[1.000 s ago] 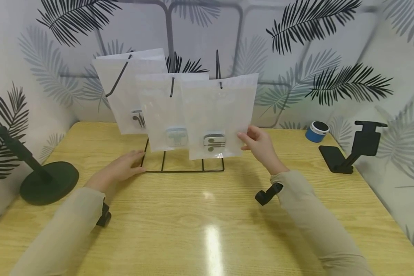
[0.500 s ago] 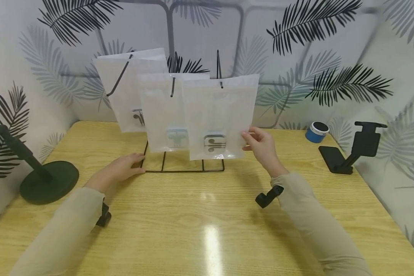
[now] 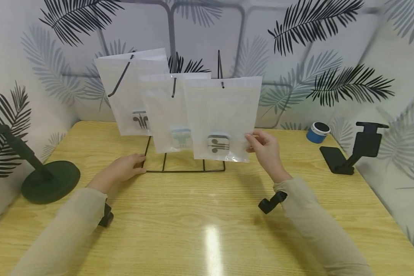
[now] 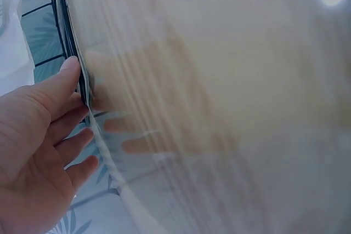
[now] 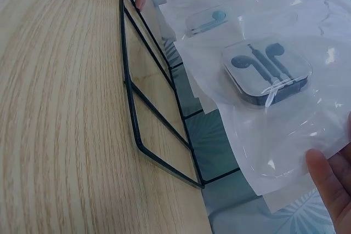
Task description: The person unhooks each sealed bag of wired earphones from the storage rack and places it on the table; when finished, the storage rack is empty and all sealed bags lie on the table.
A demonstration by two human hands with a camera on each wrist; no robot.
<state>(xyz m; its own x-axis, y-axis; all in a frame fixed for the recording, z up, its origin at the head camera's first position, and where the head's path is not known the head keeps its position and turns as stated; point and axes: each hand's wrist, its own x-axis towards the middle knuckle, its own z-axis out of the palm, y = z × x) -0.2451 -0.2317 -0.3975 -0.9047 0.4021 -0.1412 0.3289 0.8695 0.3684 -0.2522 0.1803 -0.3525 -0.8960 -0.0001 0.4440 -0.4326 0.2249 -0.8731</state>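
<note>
A black wire rack [image 3: 184,171] stands on the table with white zip bags hung from its hooks. My right hand [image 3: 266,149] pinches the lower right edge of the front bag [image 3: 224,103] between thumb and fingers. Through that bag shows a clear case of earphones [image 5: 269,69]. Beside it hangs a middle bag [image 3: 165,111] with a pale blue earphone case [image 3: 181,138]. Farther left is another bag [image 3: 125,96] with dark earphones [image 3: 140,120]. My left hand [image 3: 122,168] holds the rack's left base corner; in the left wrist view its thumb [image 4: 68,72] lies against the wire.
A dark green round stand [image 3: 50,182] is at the left. At the right are a blue and white cylinder [image 3: 318,132] and a black phone holder [image 3: 360,145]. Leaf-patterned cloth walls [image 3: 207,34] enclose the wooden table [image 3: 179,230] at back and sides.
The front bag's lower edge has swung slightly right along with my right hand. The two other bags have shifted a little too. My left hand stays on the rack.
</note>
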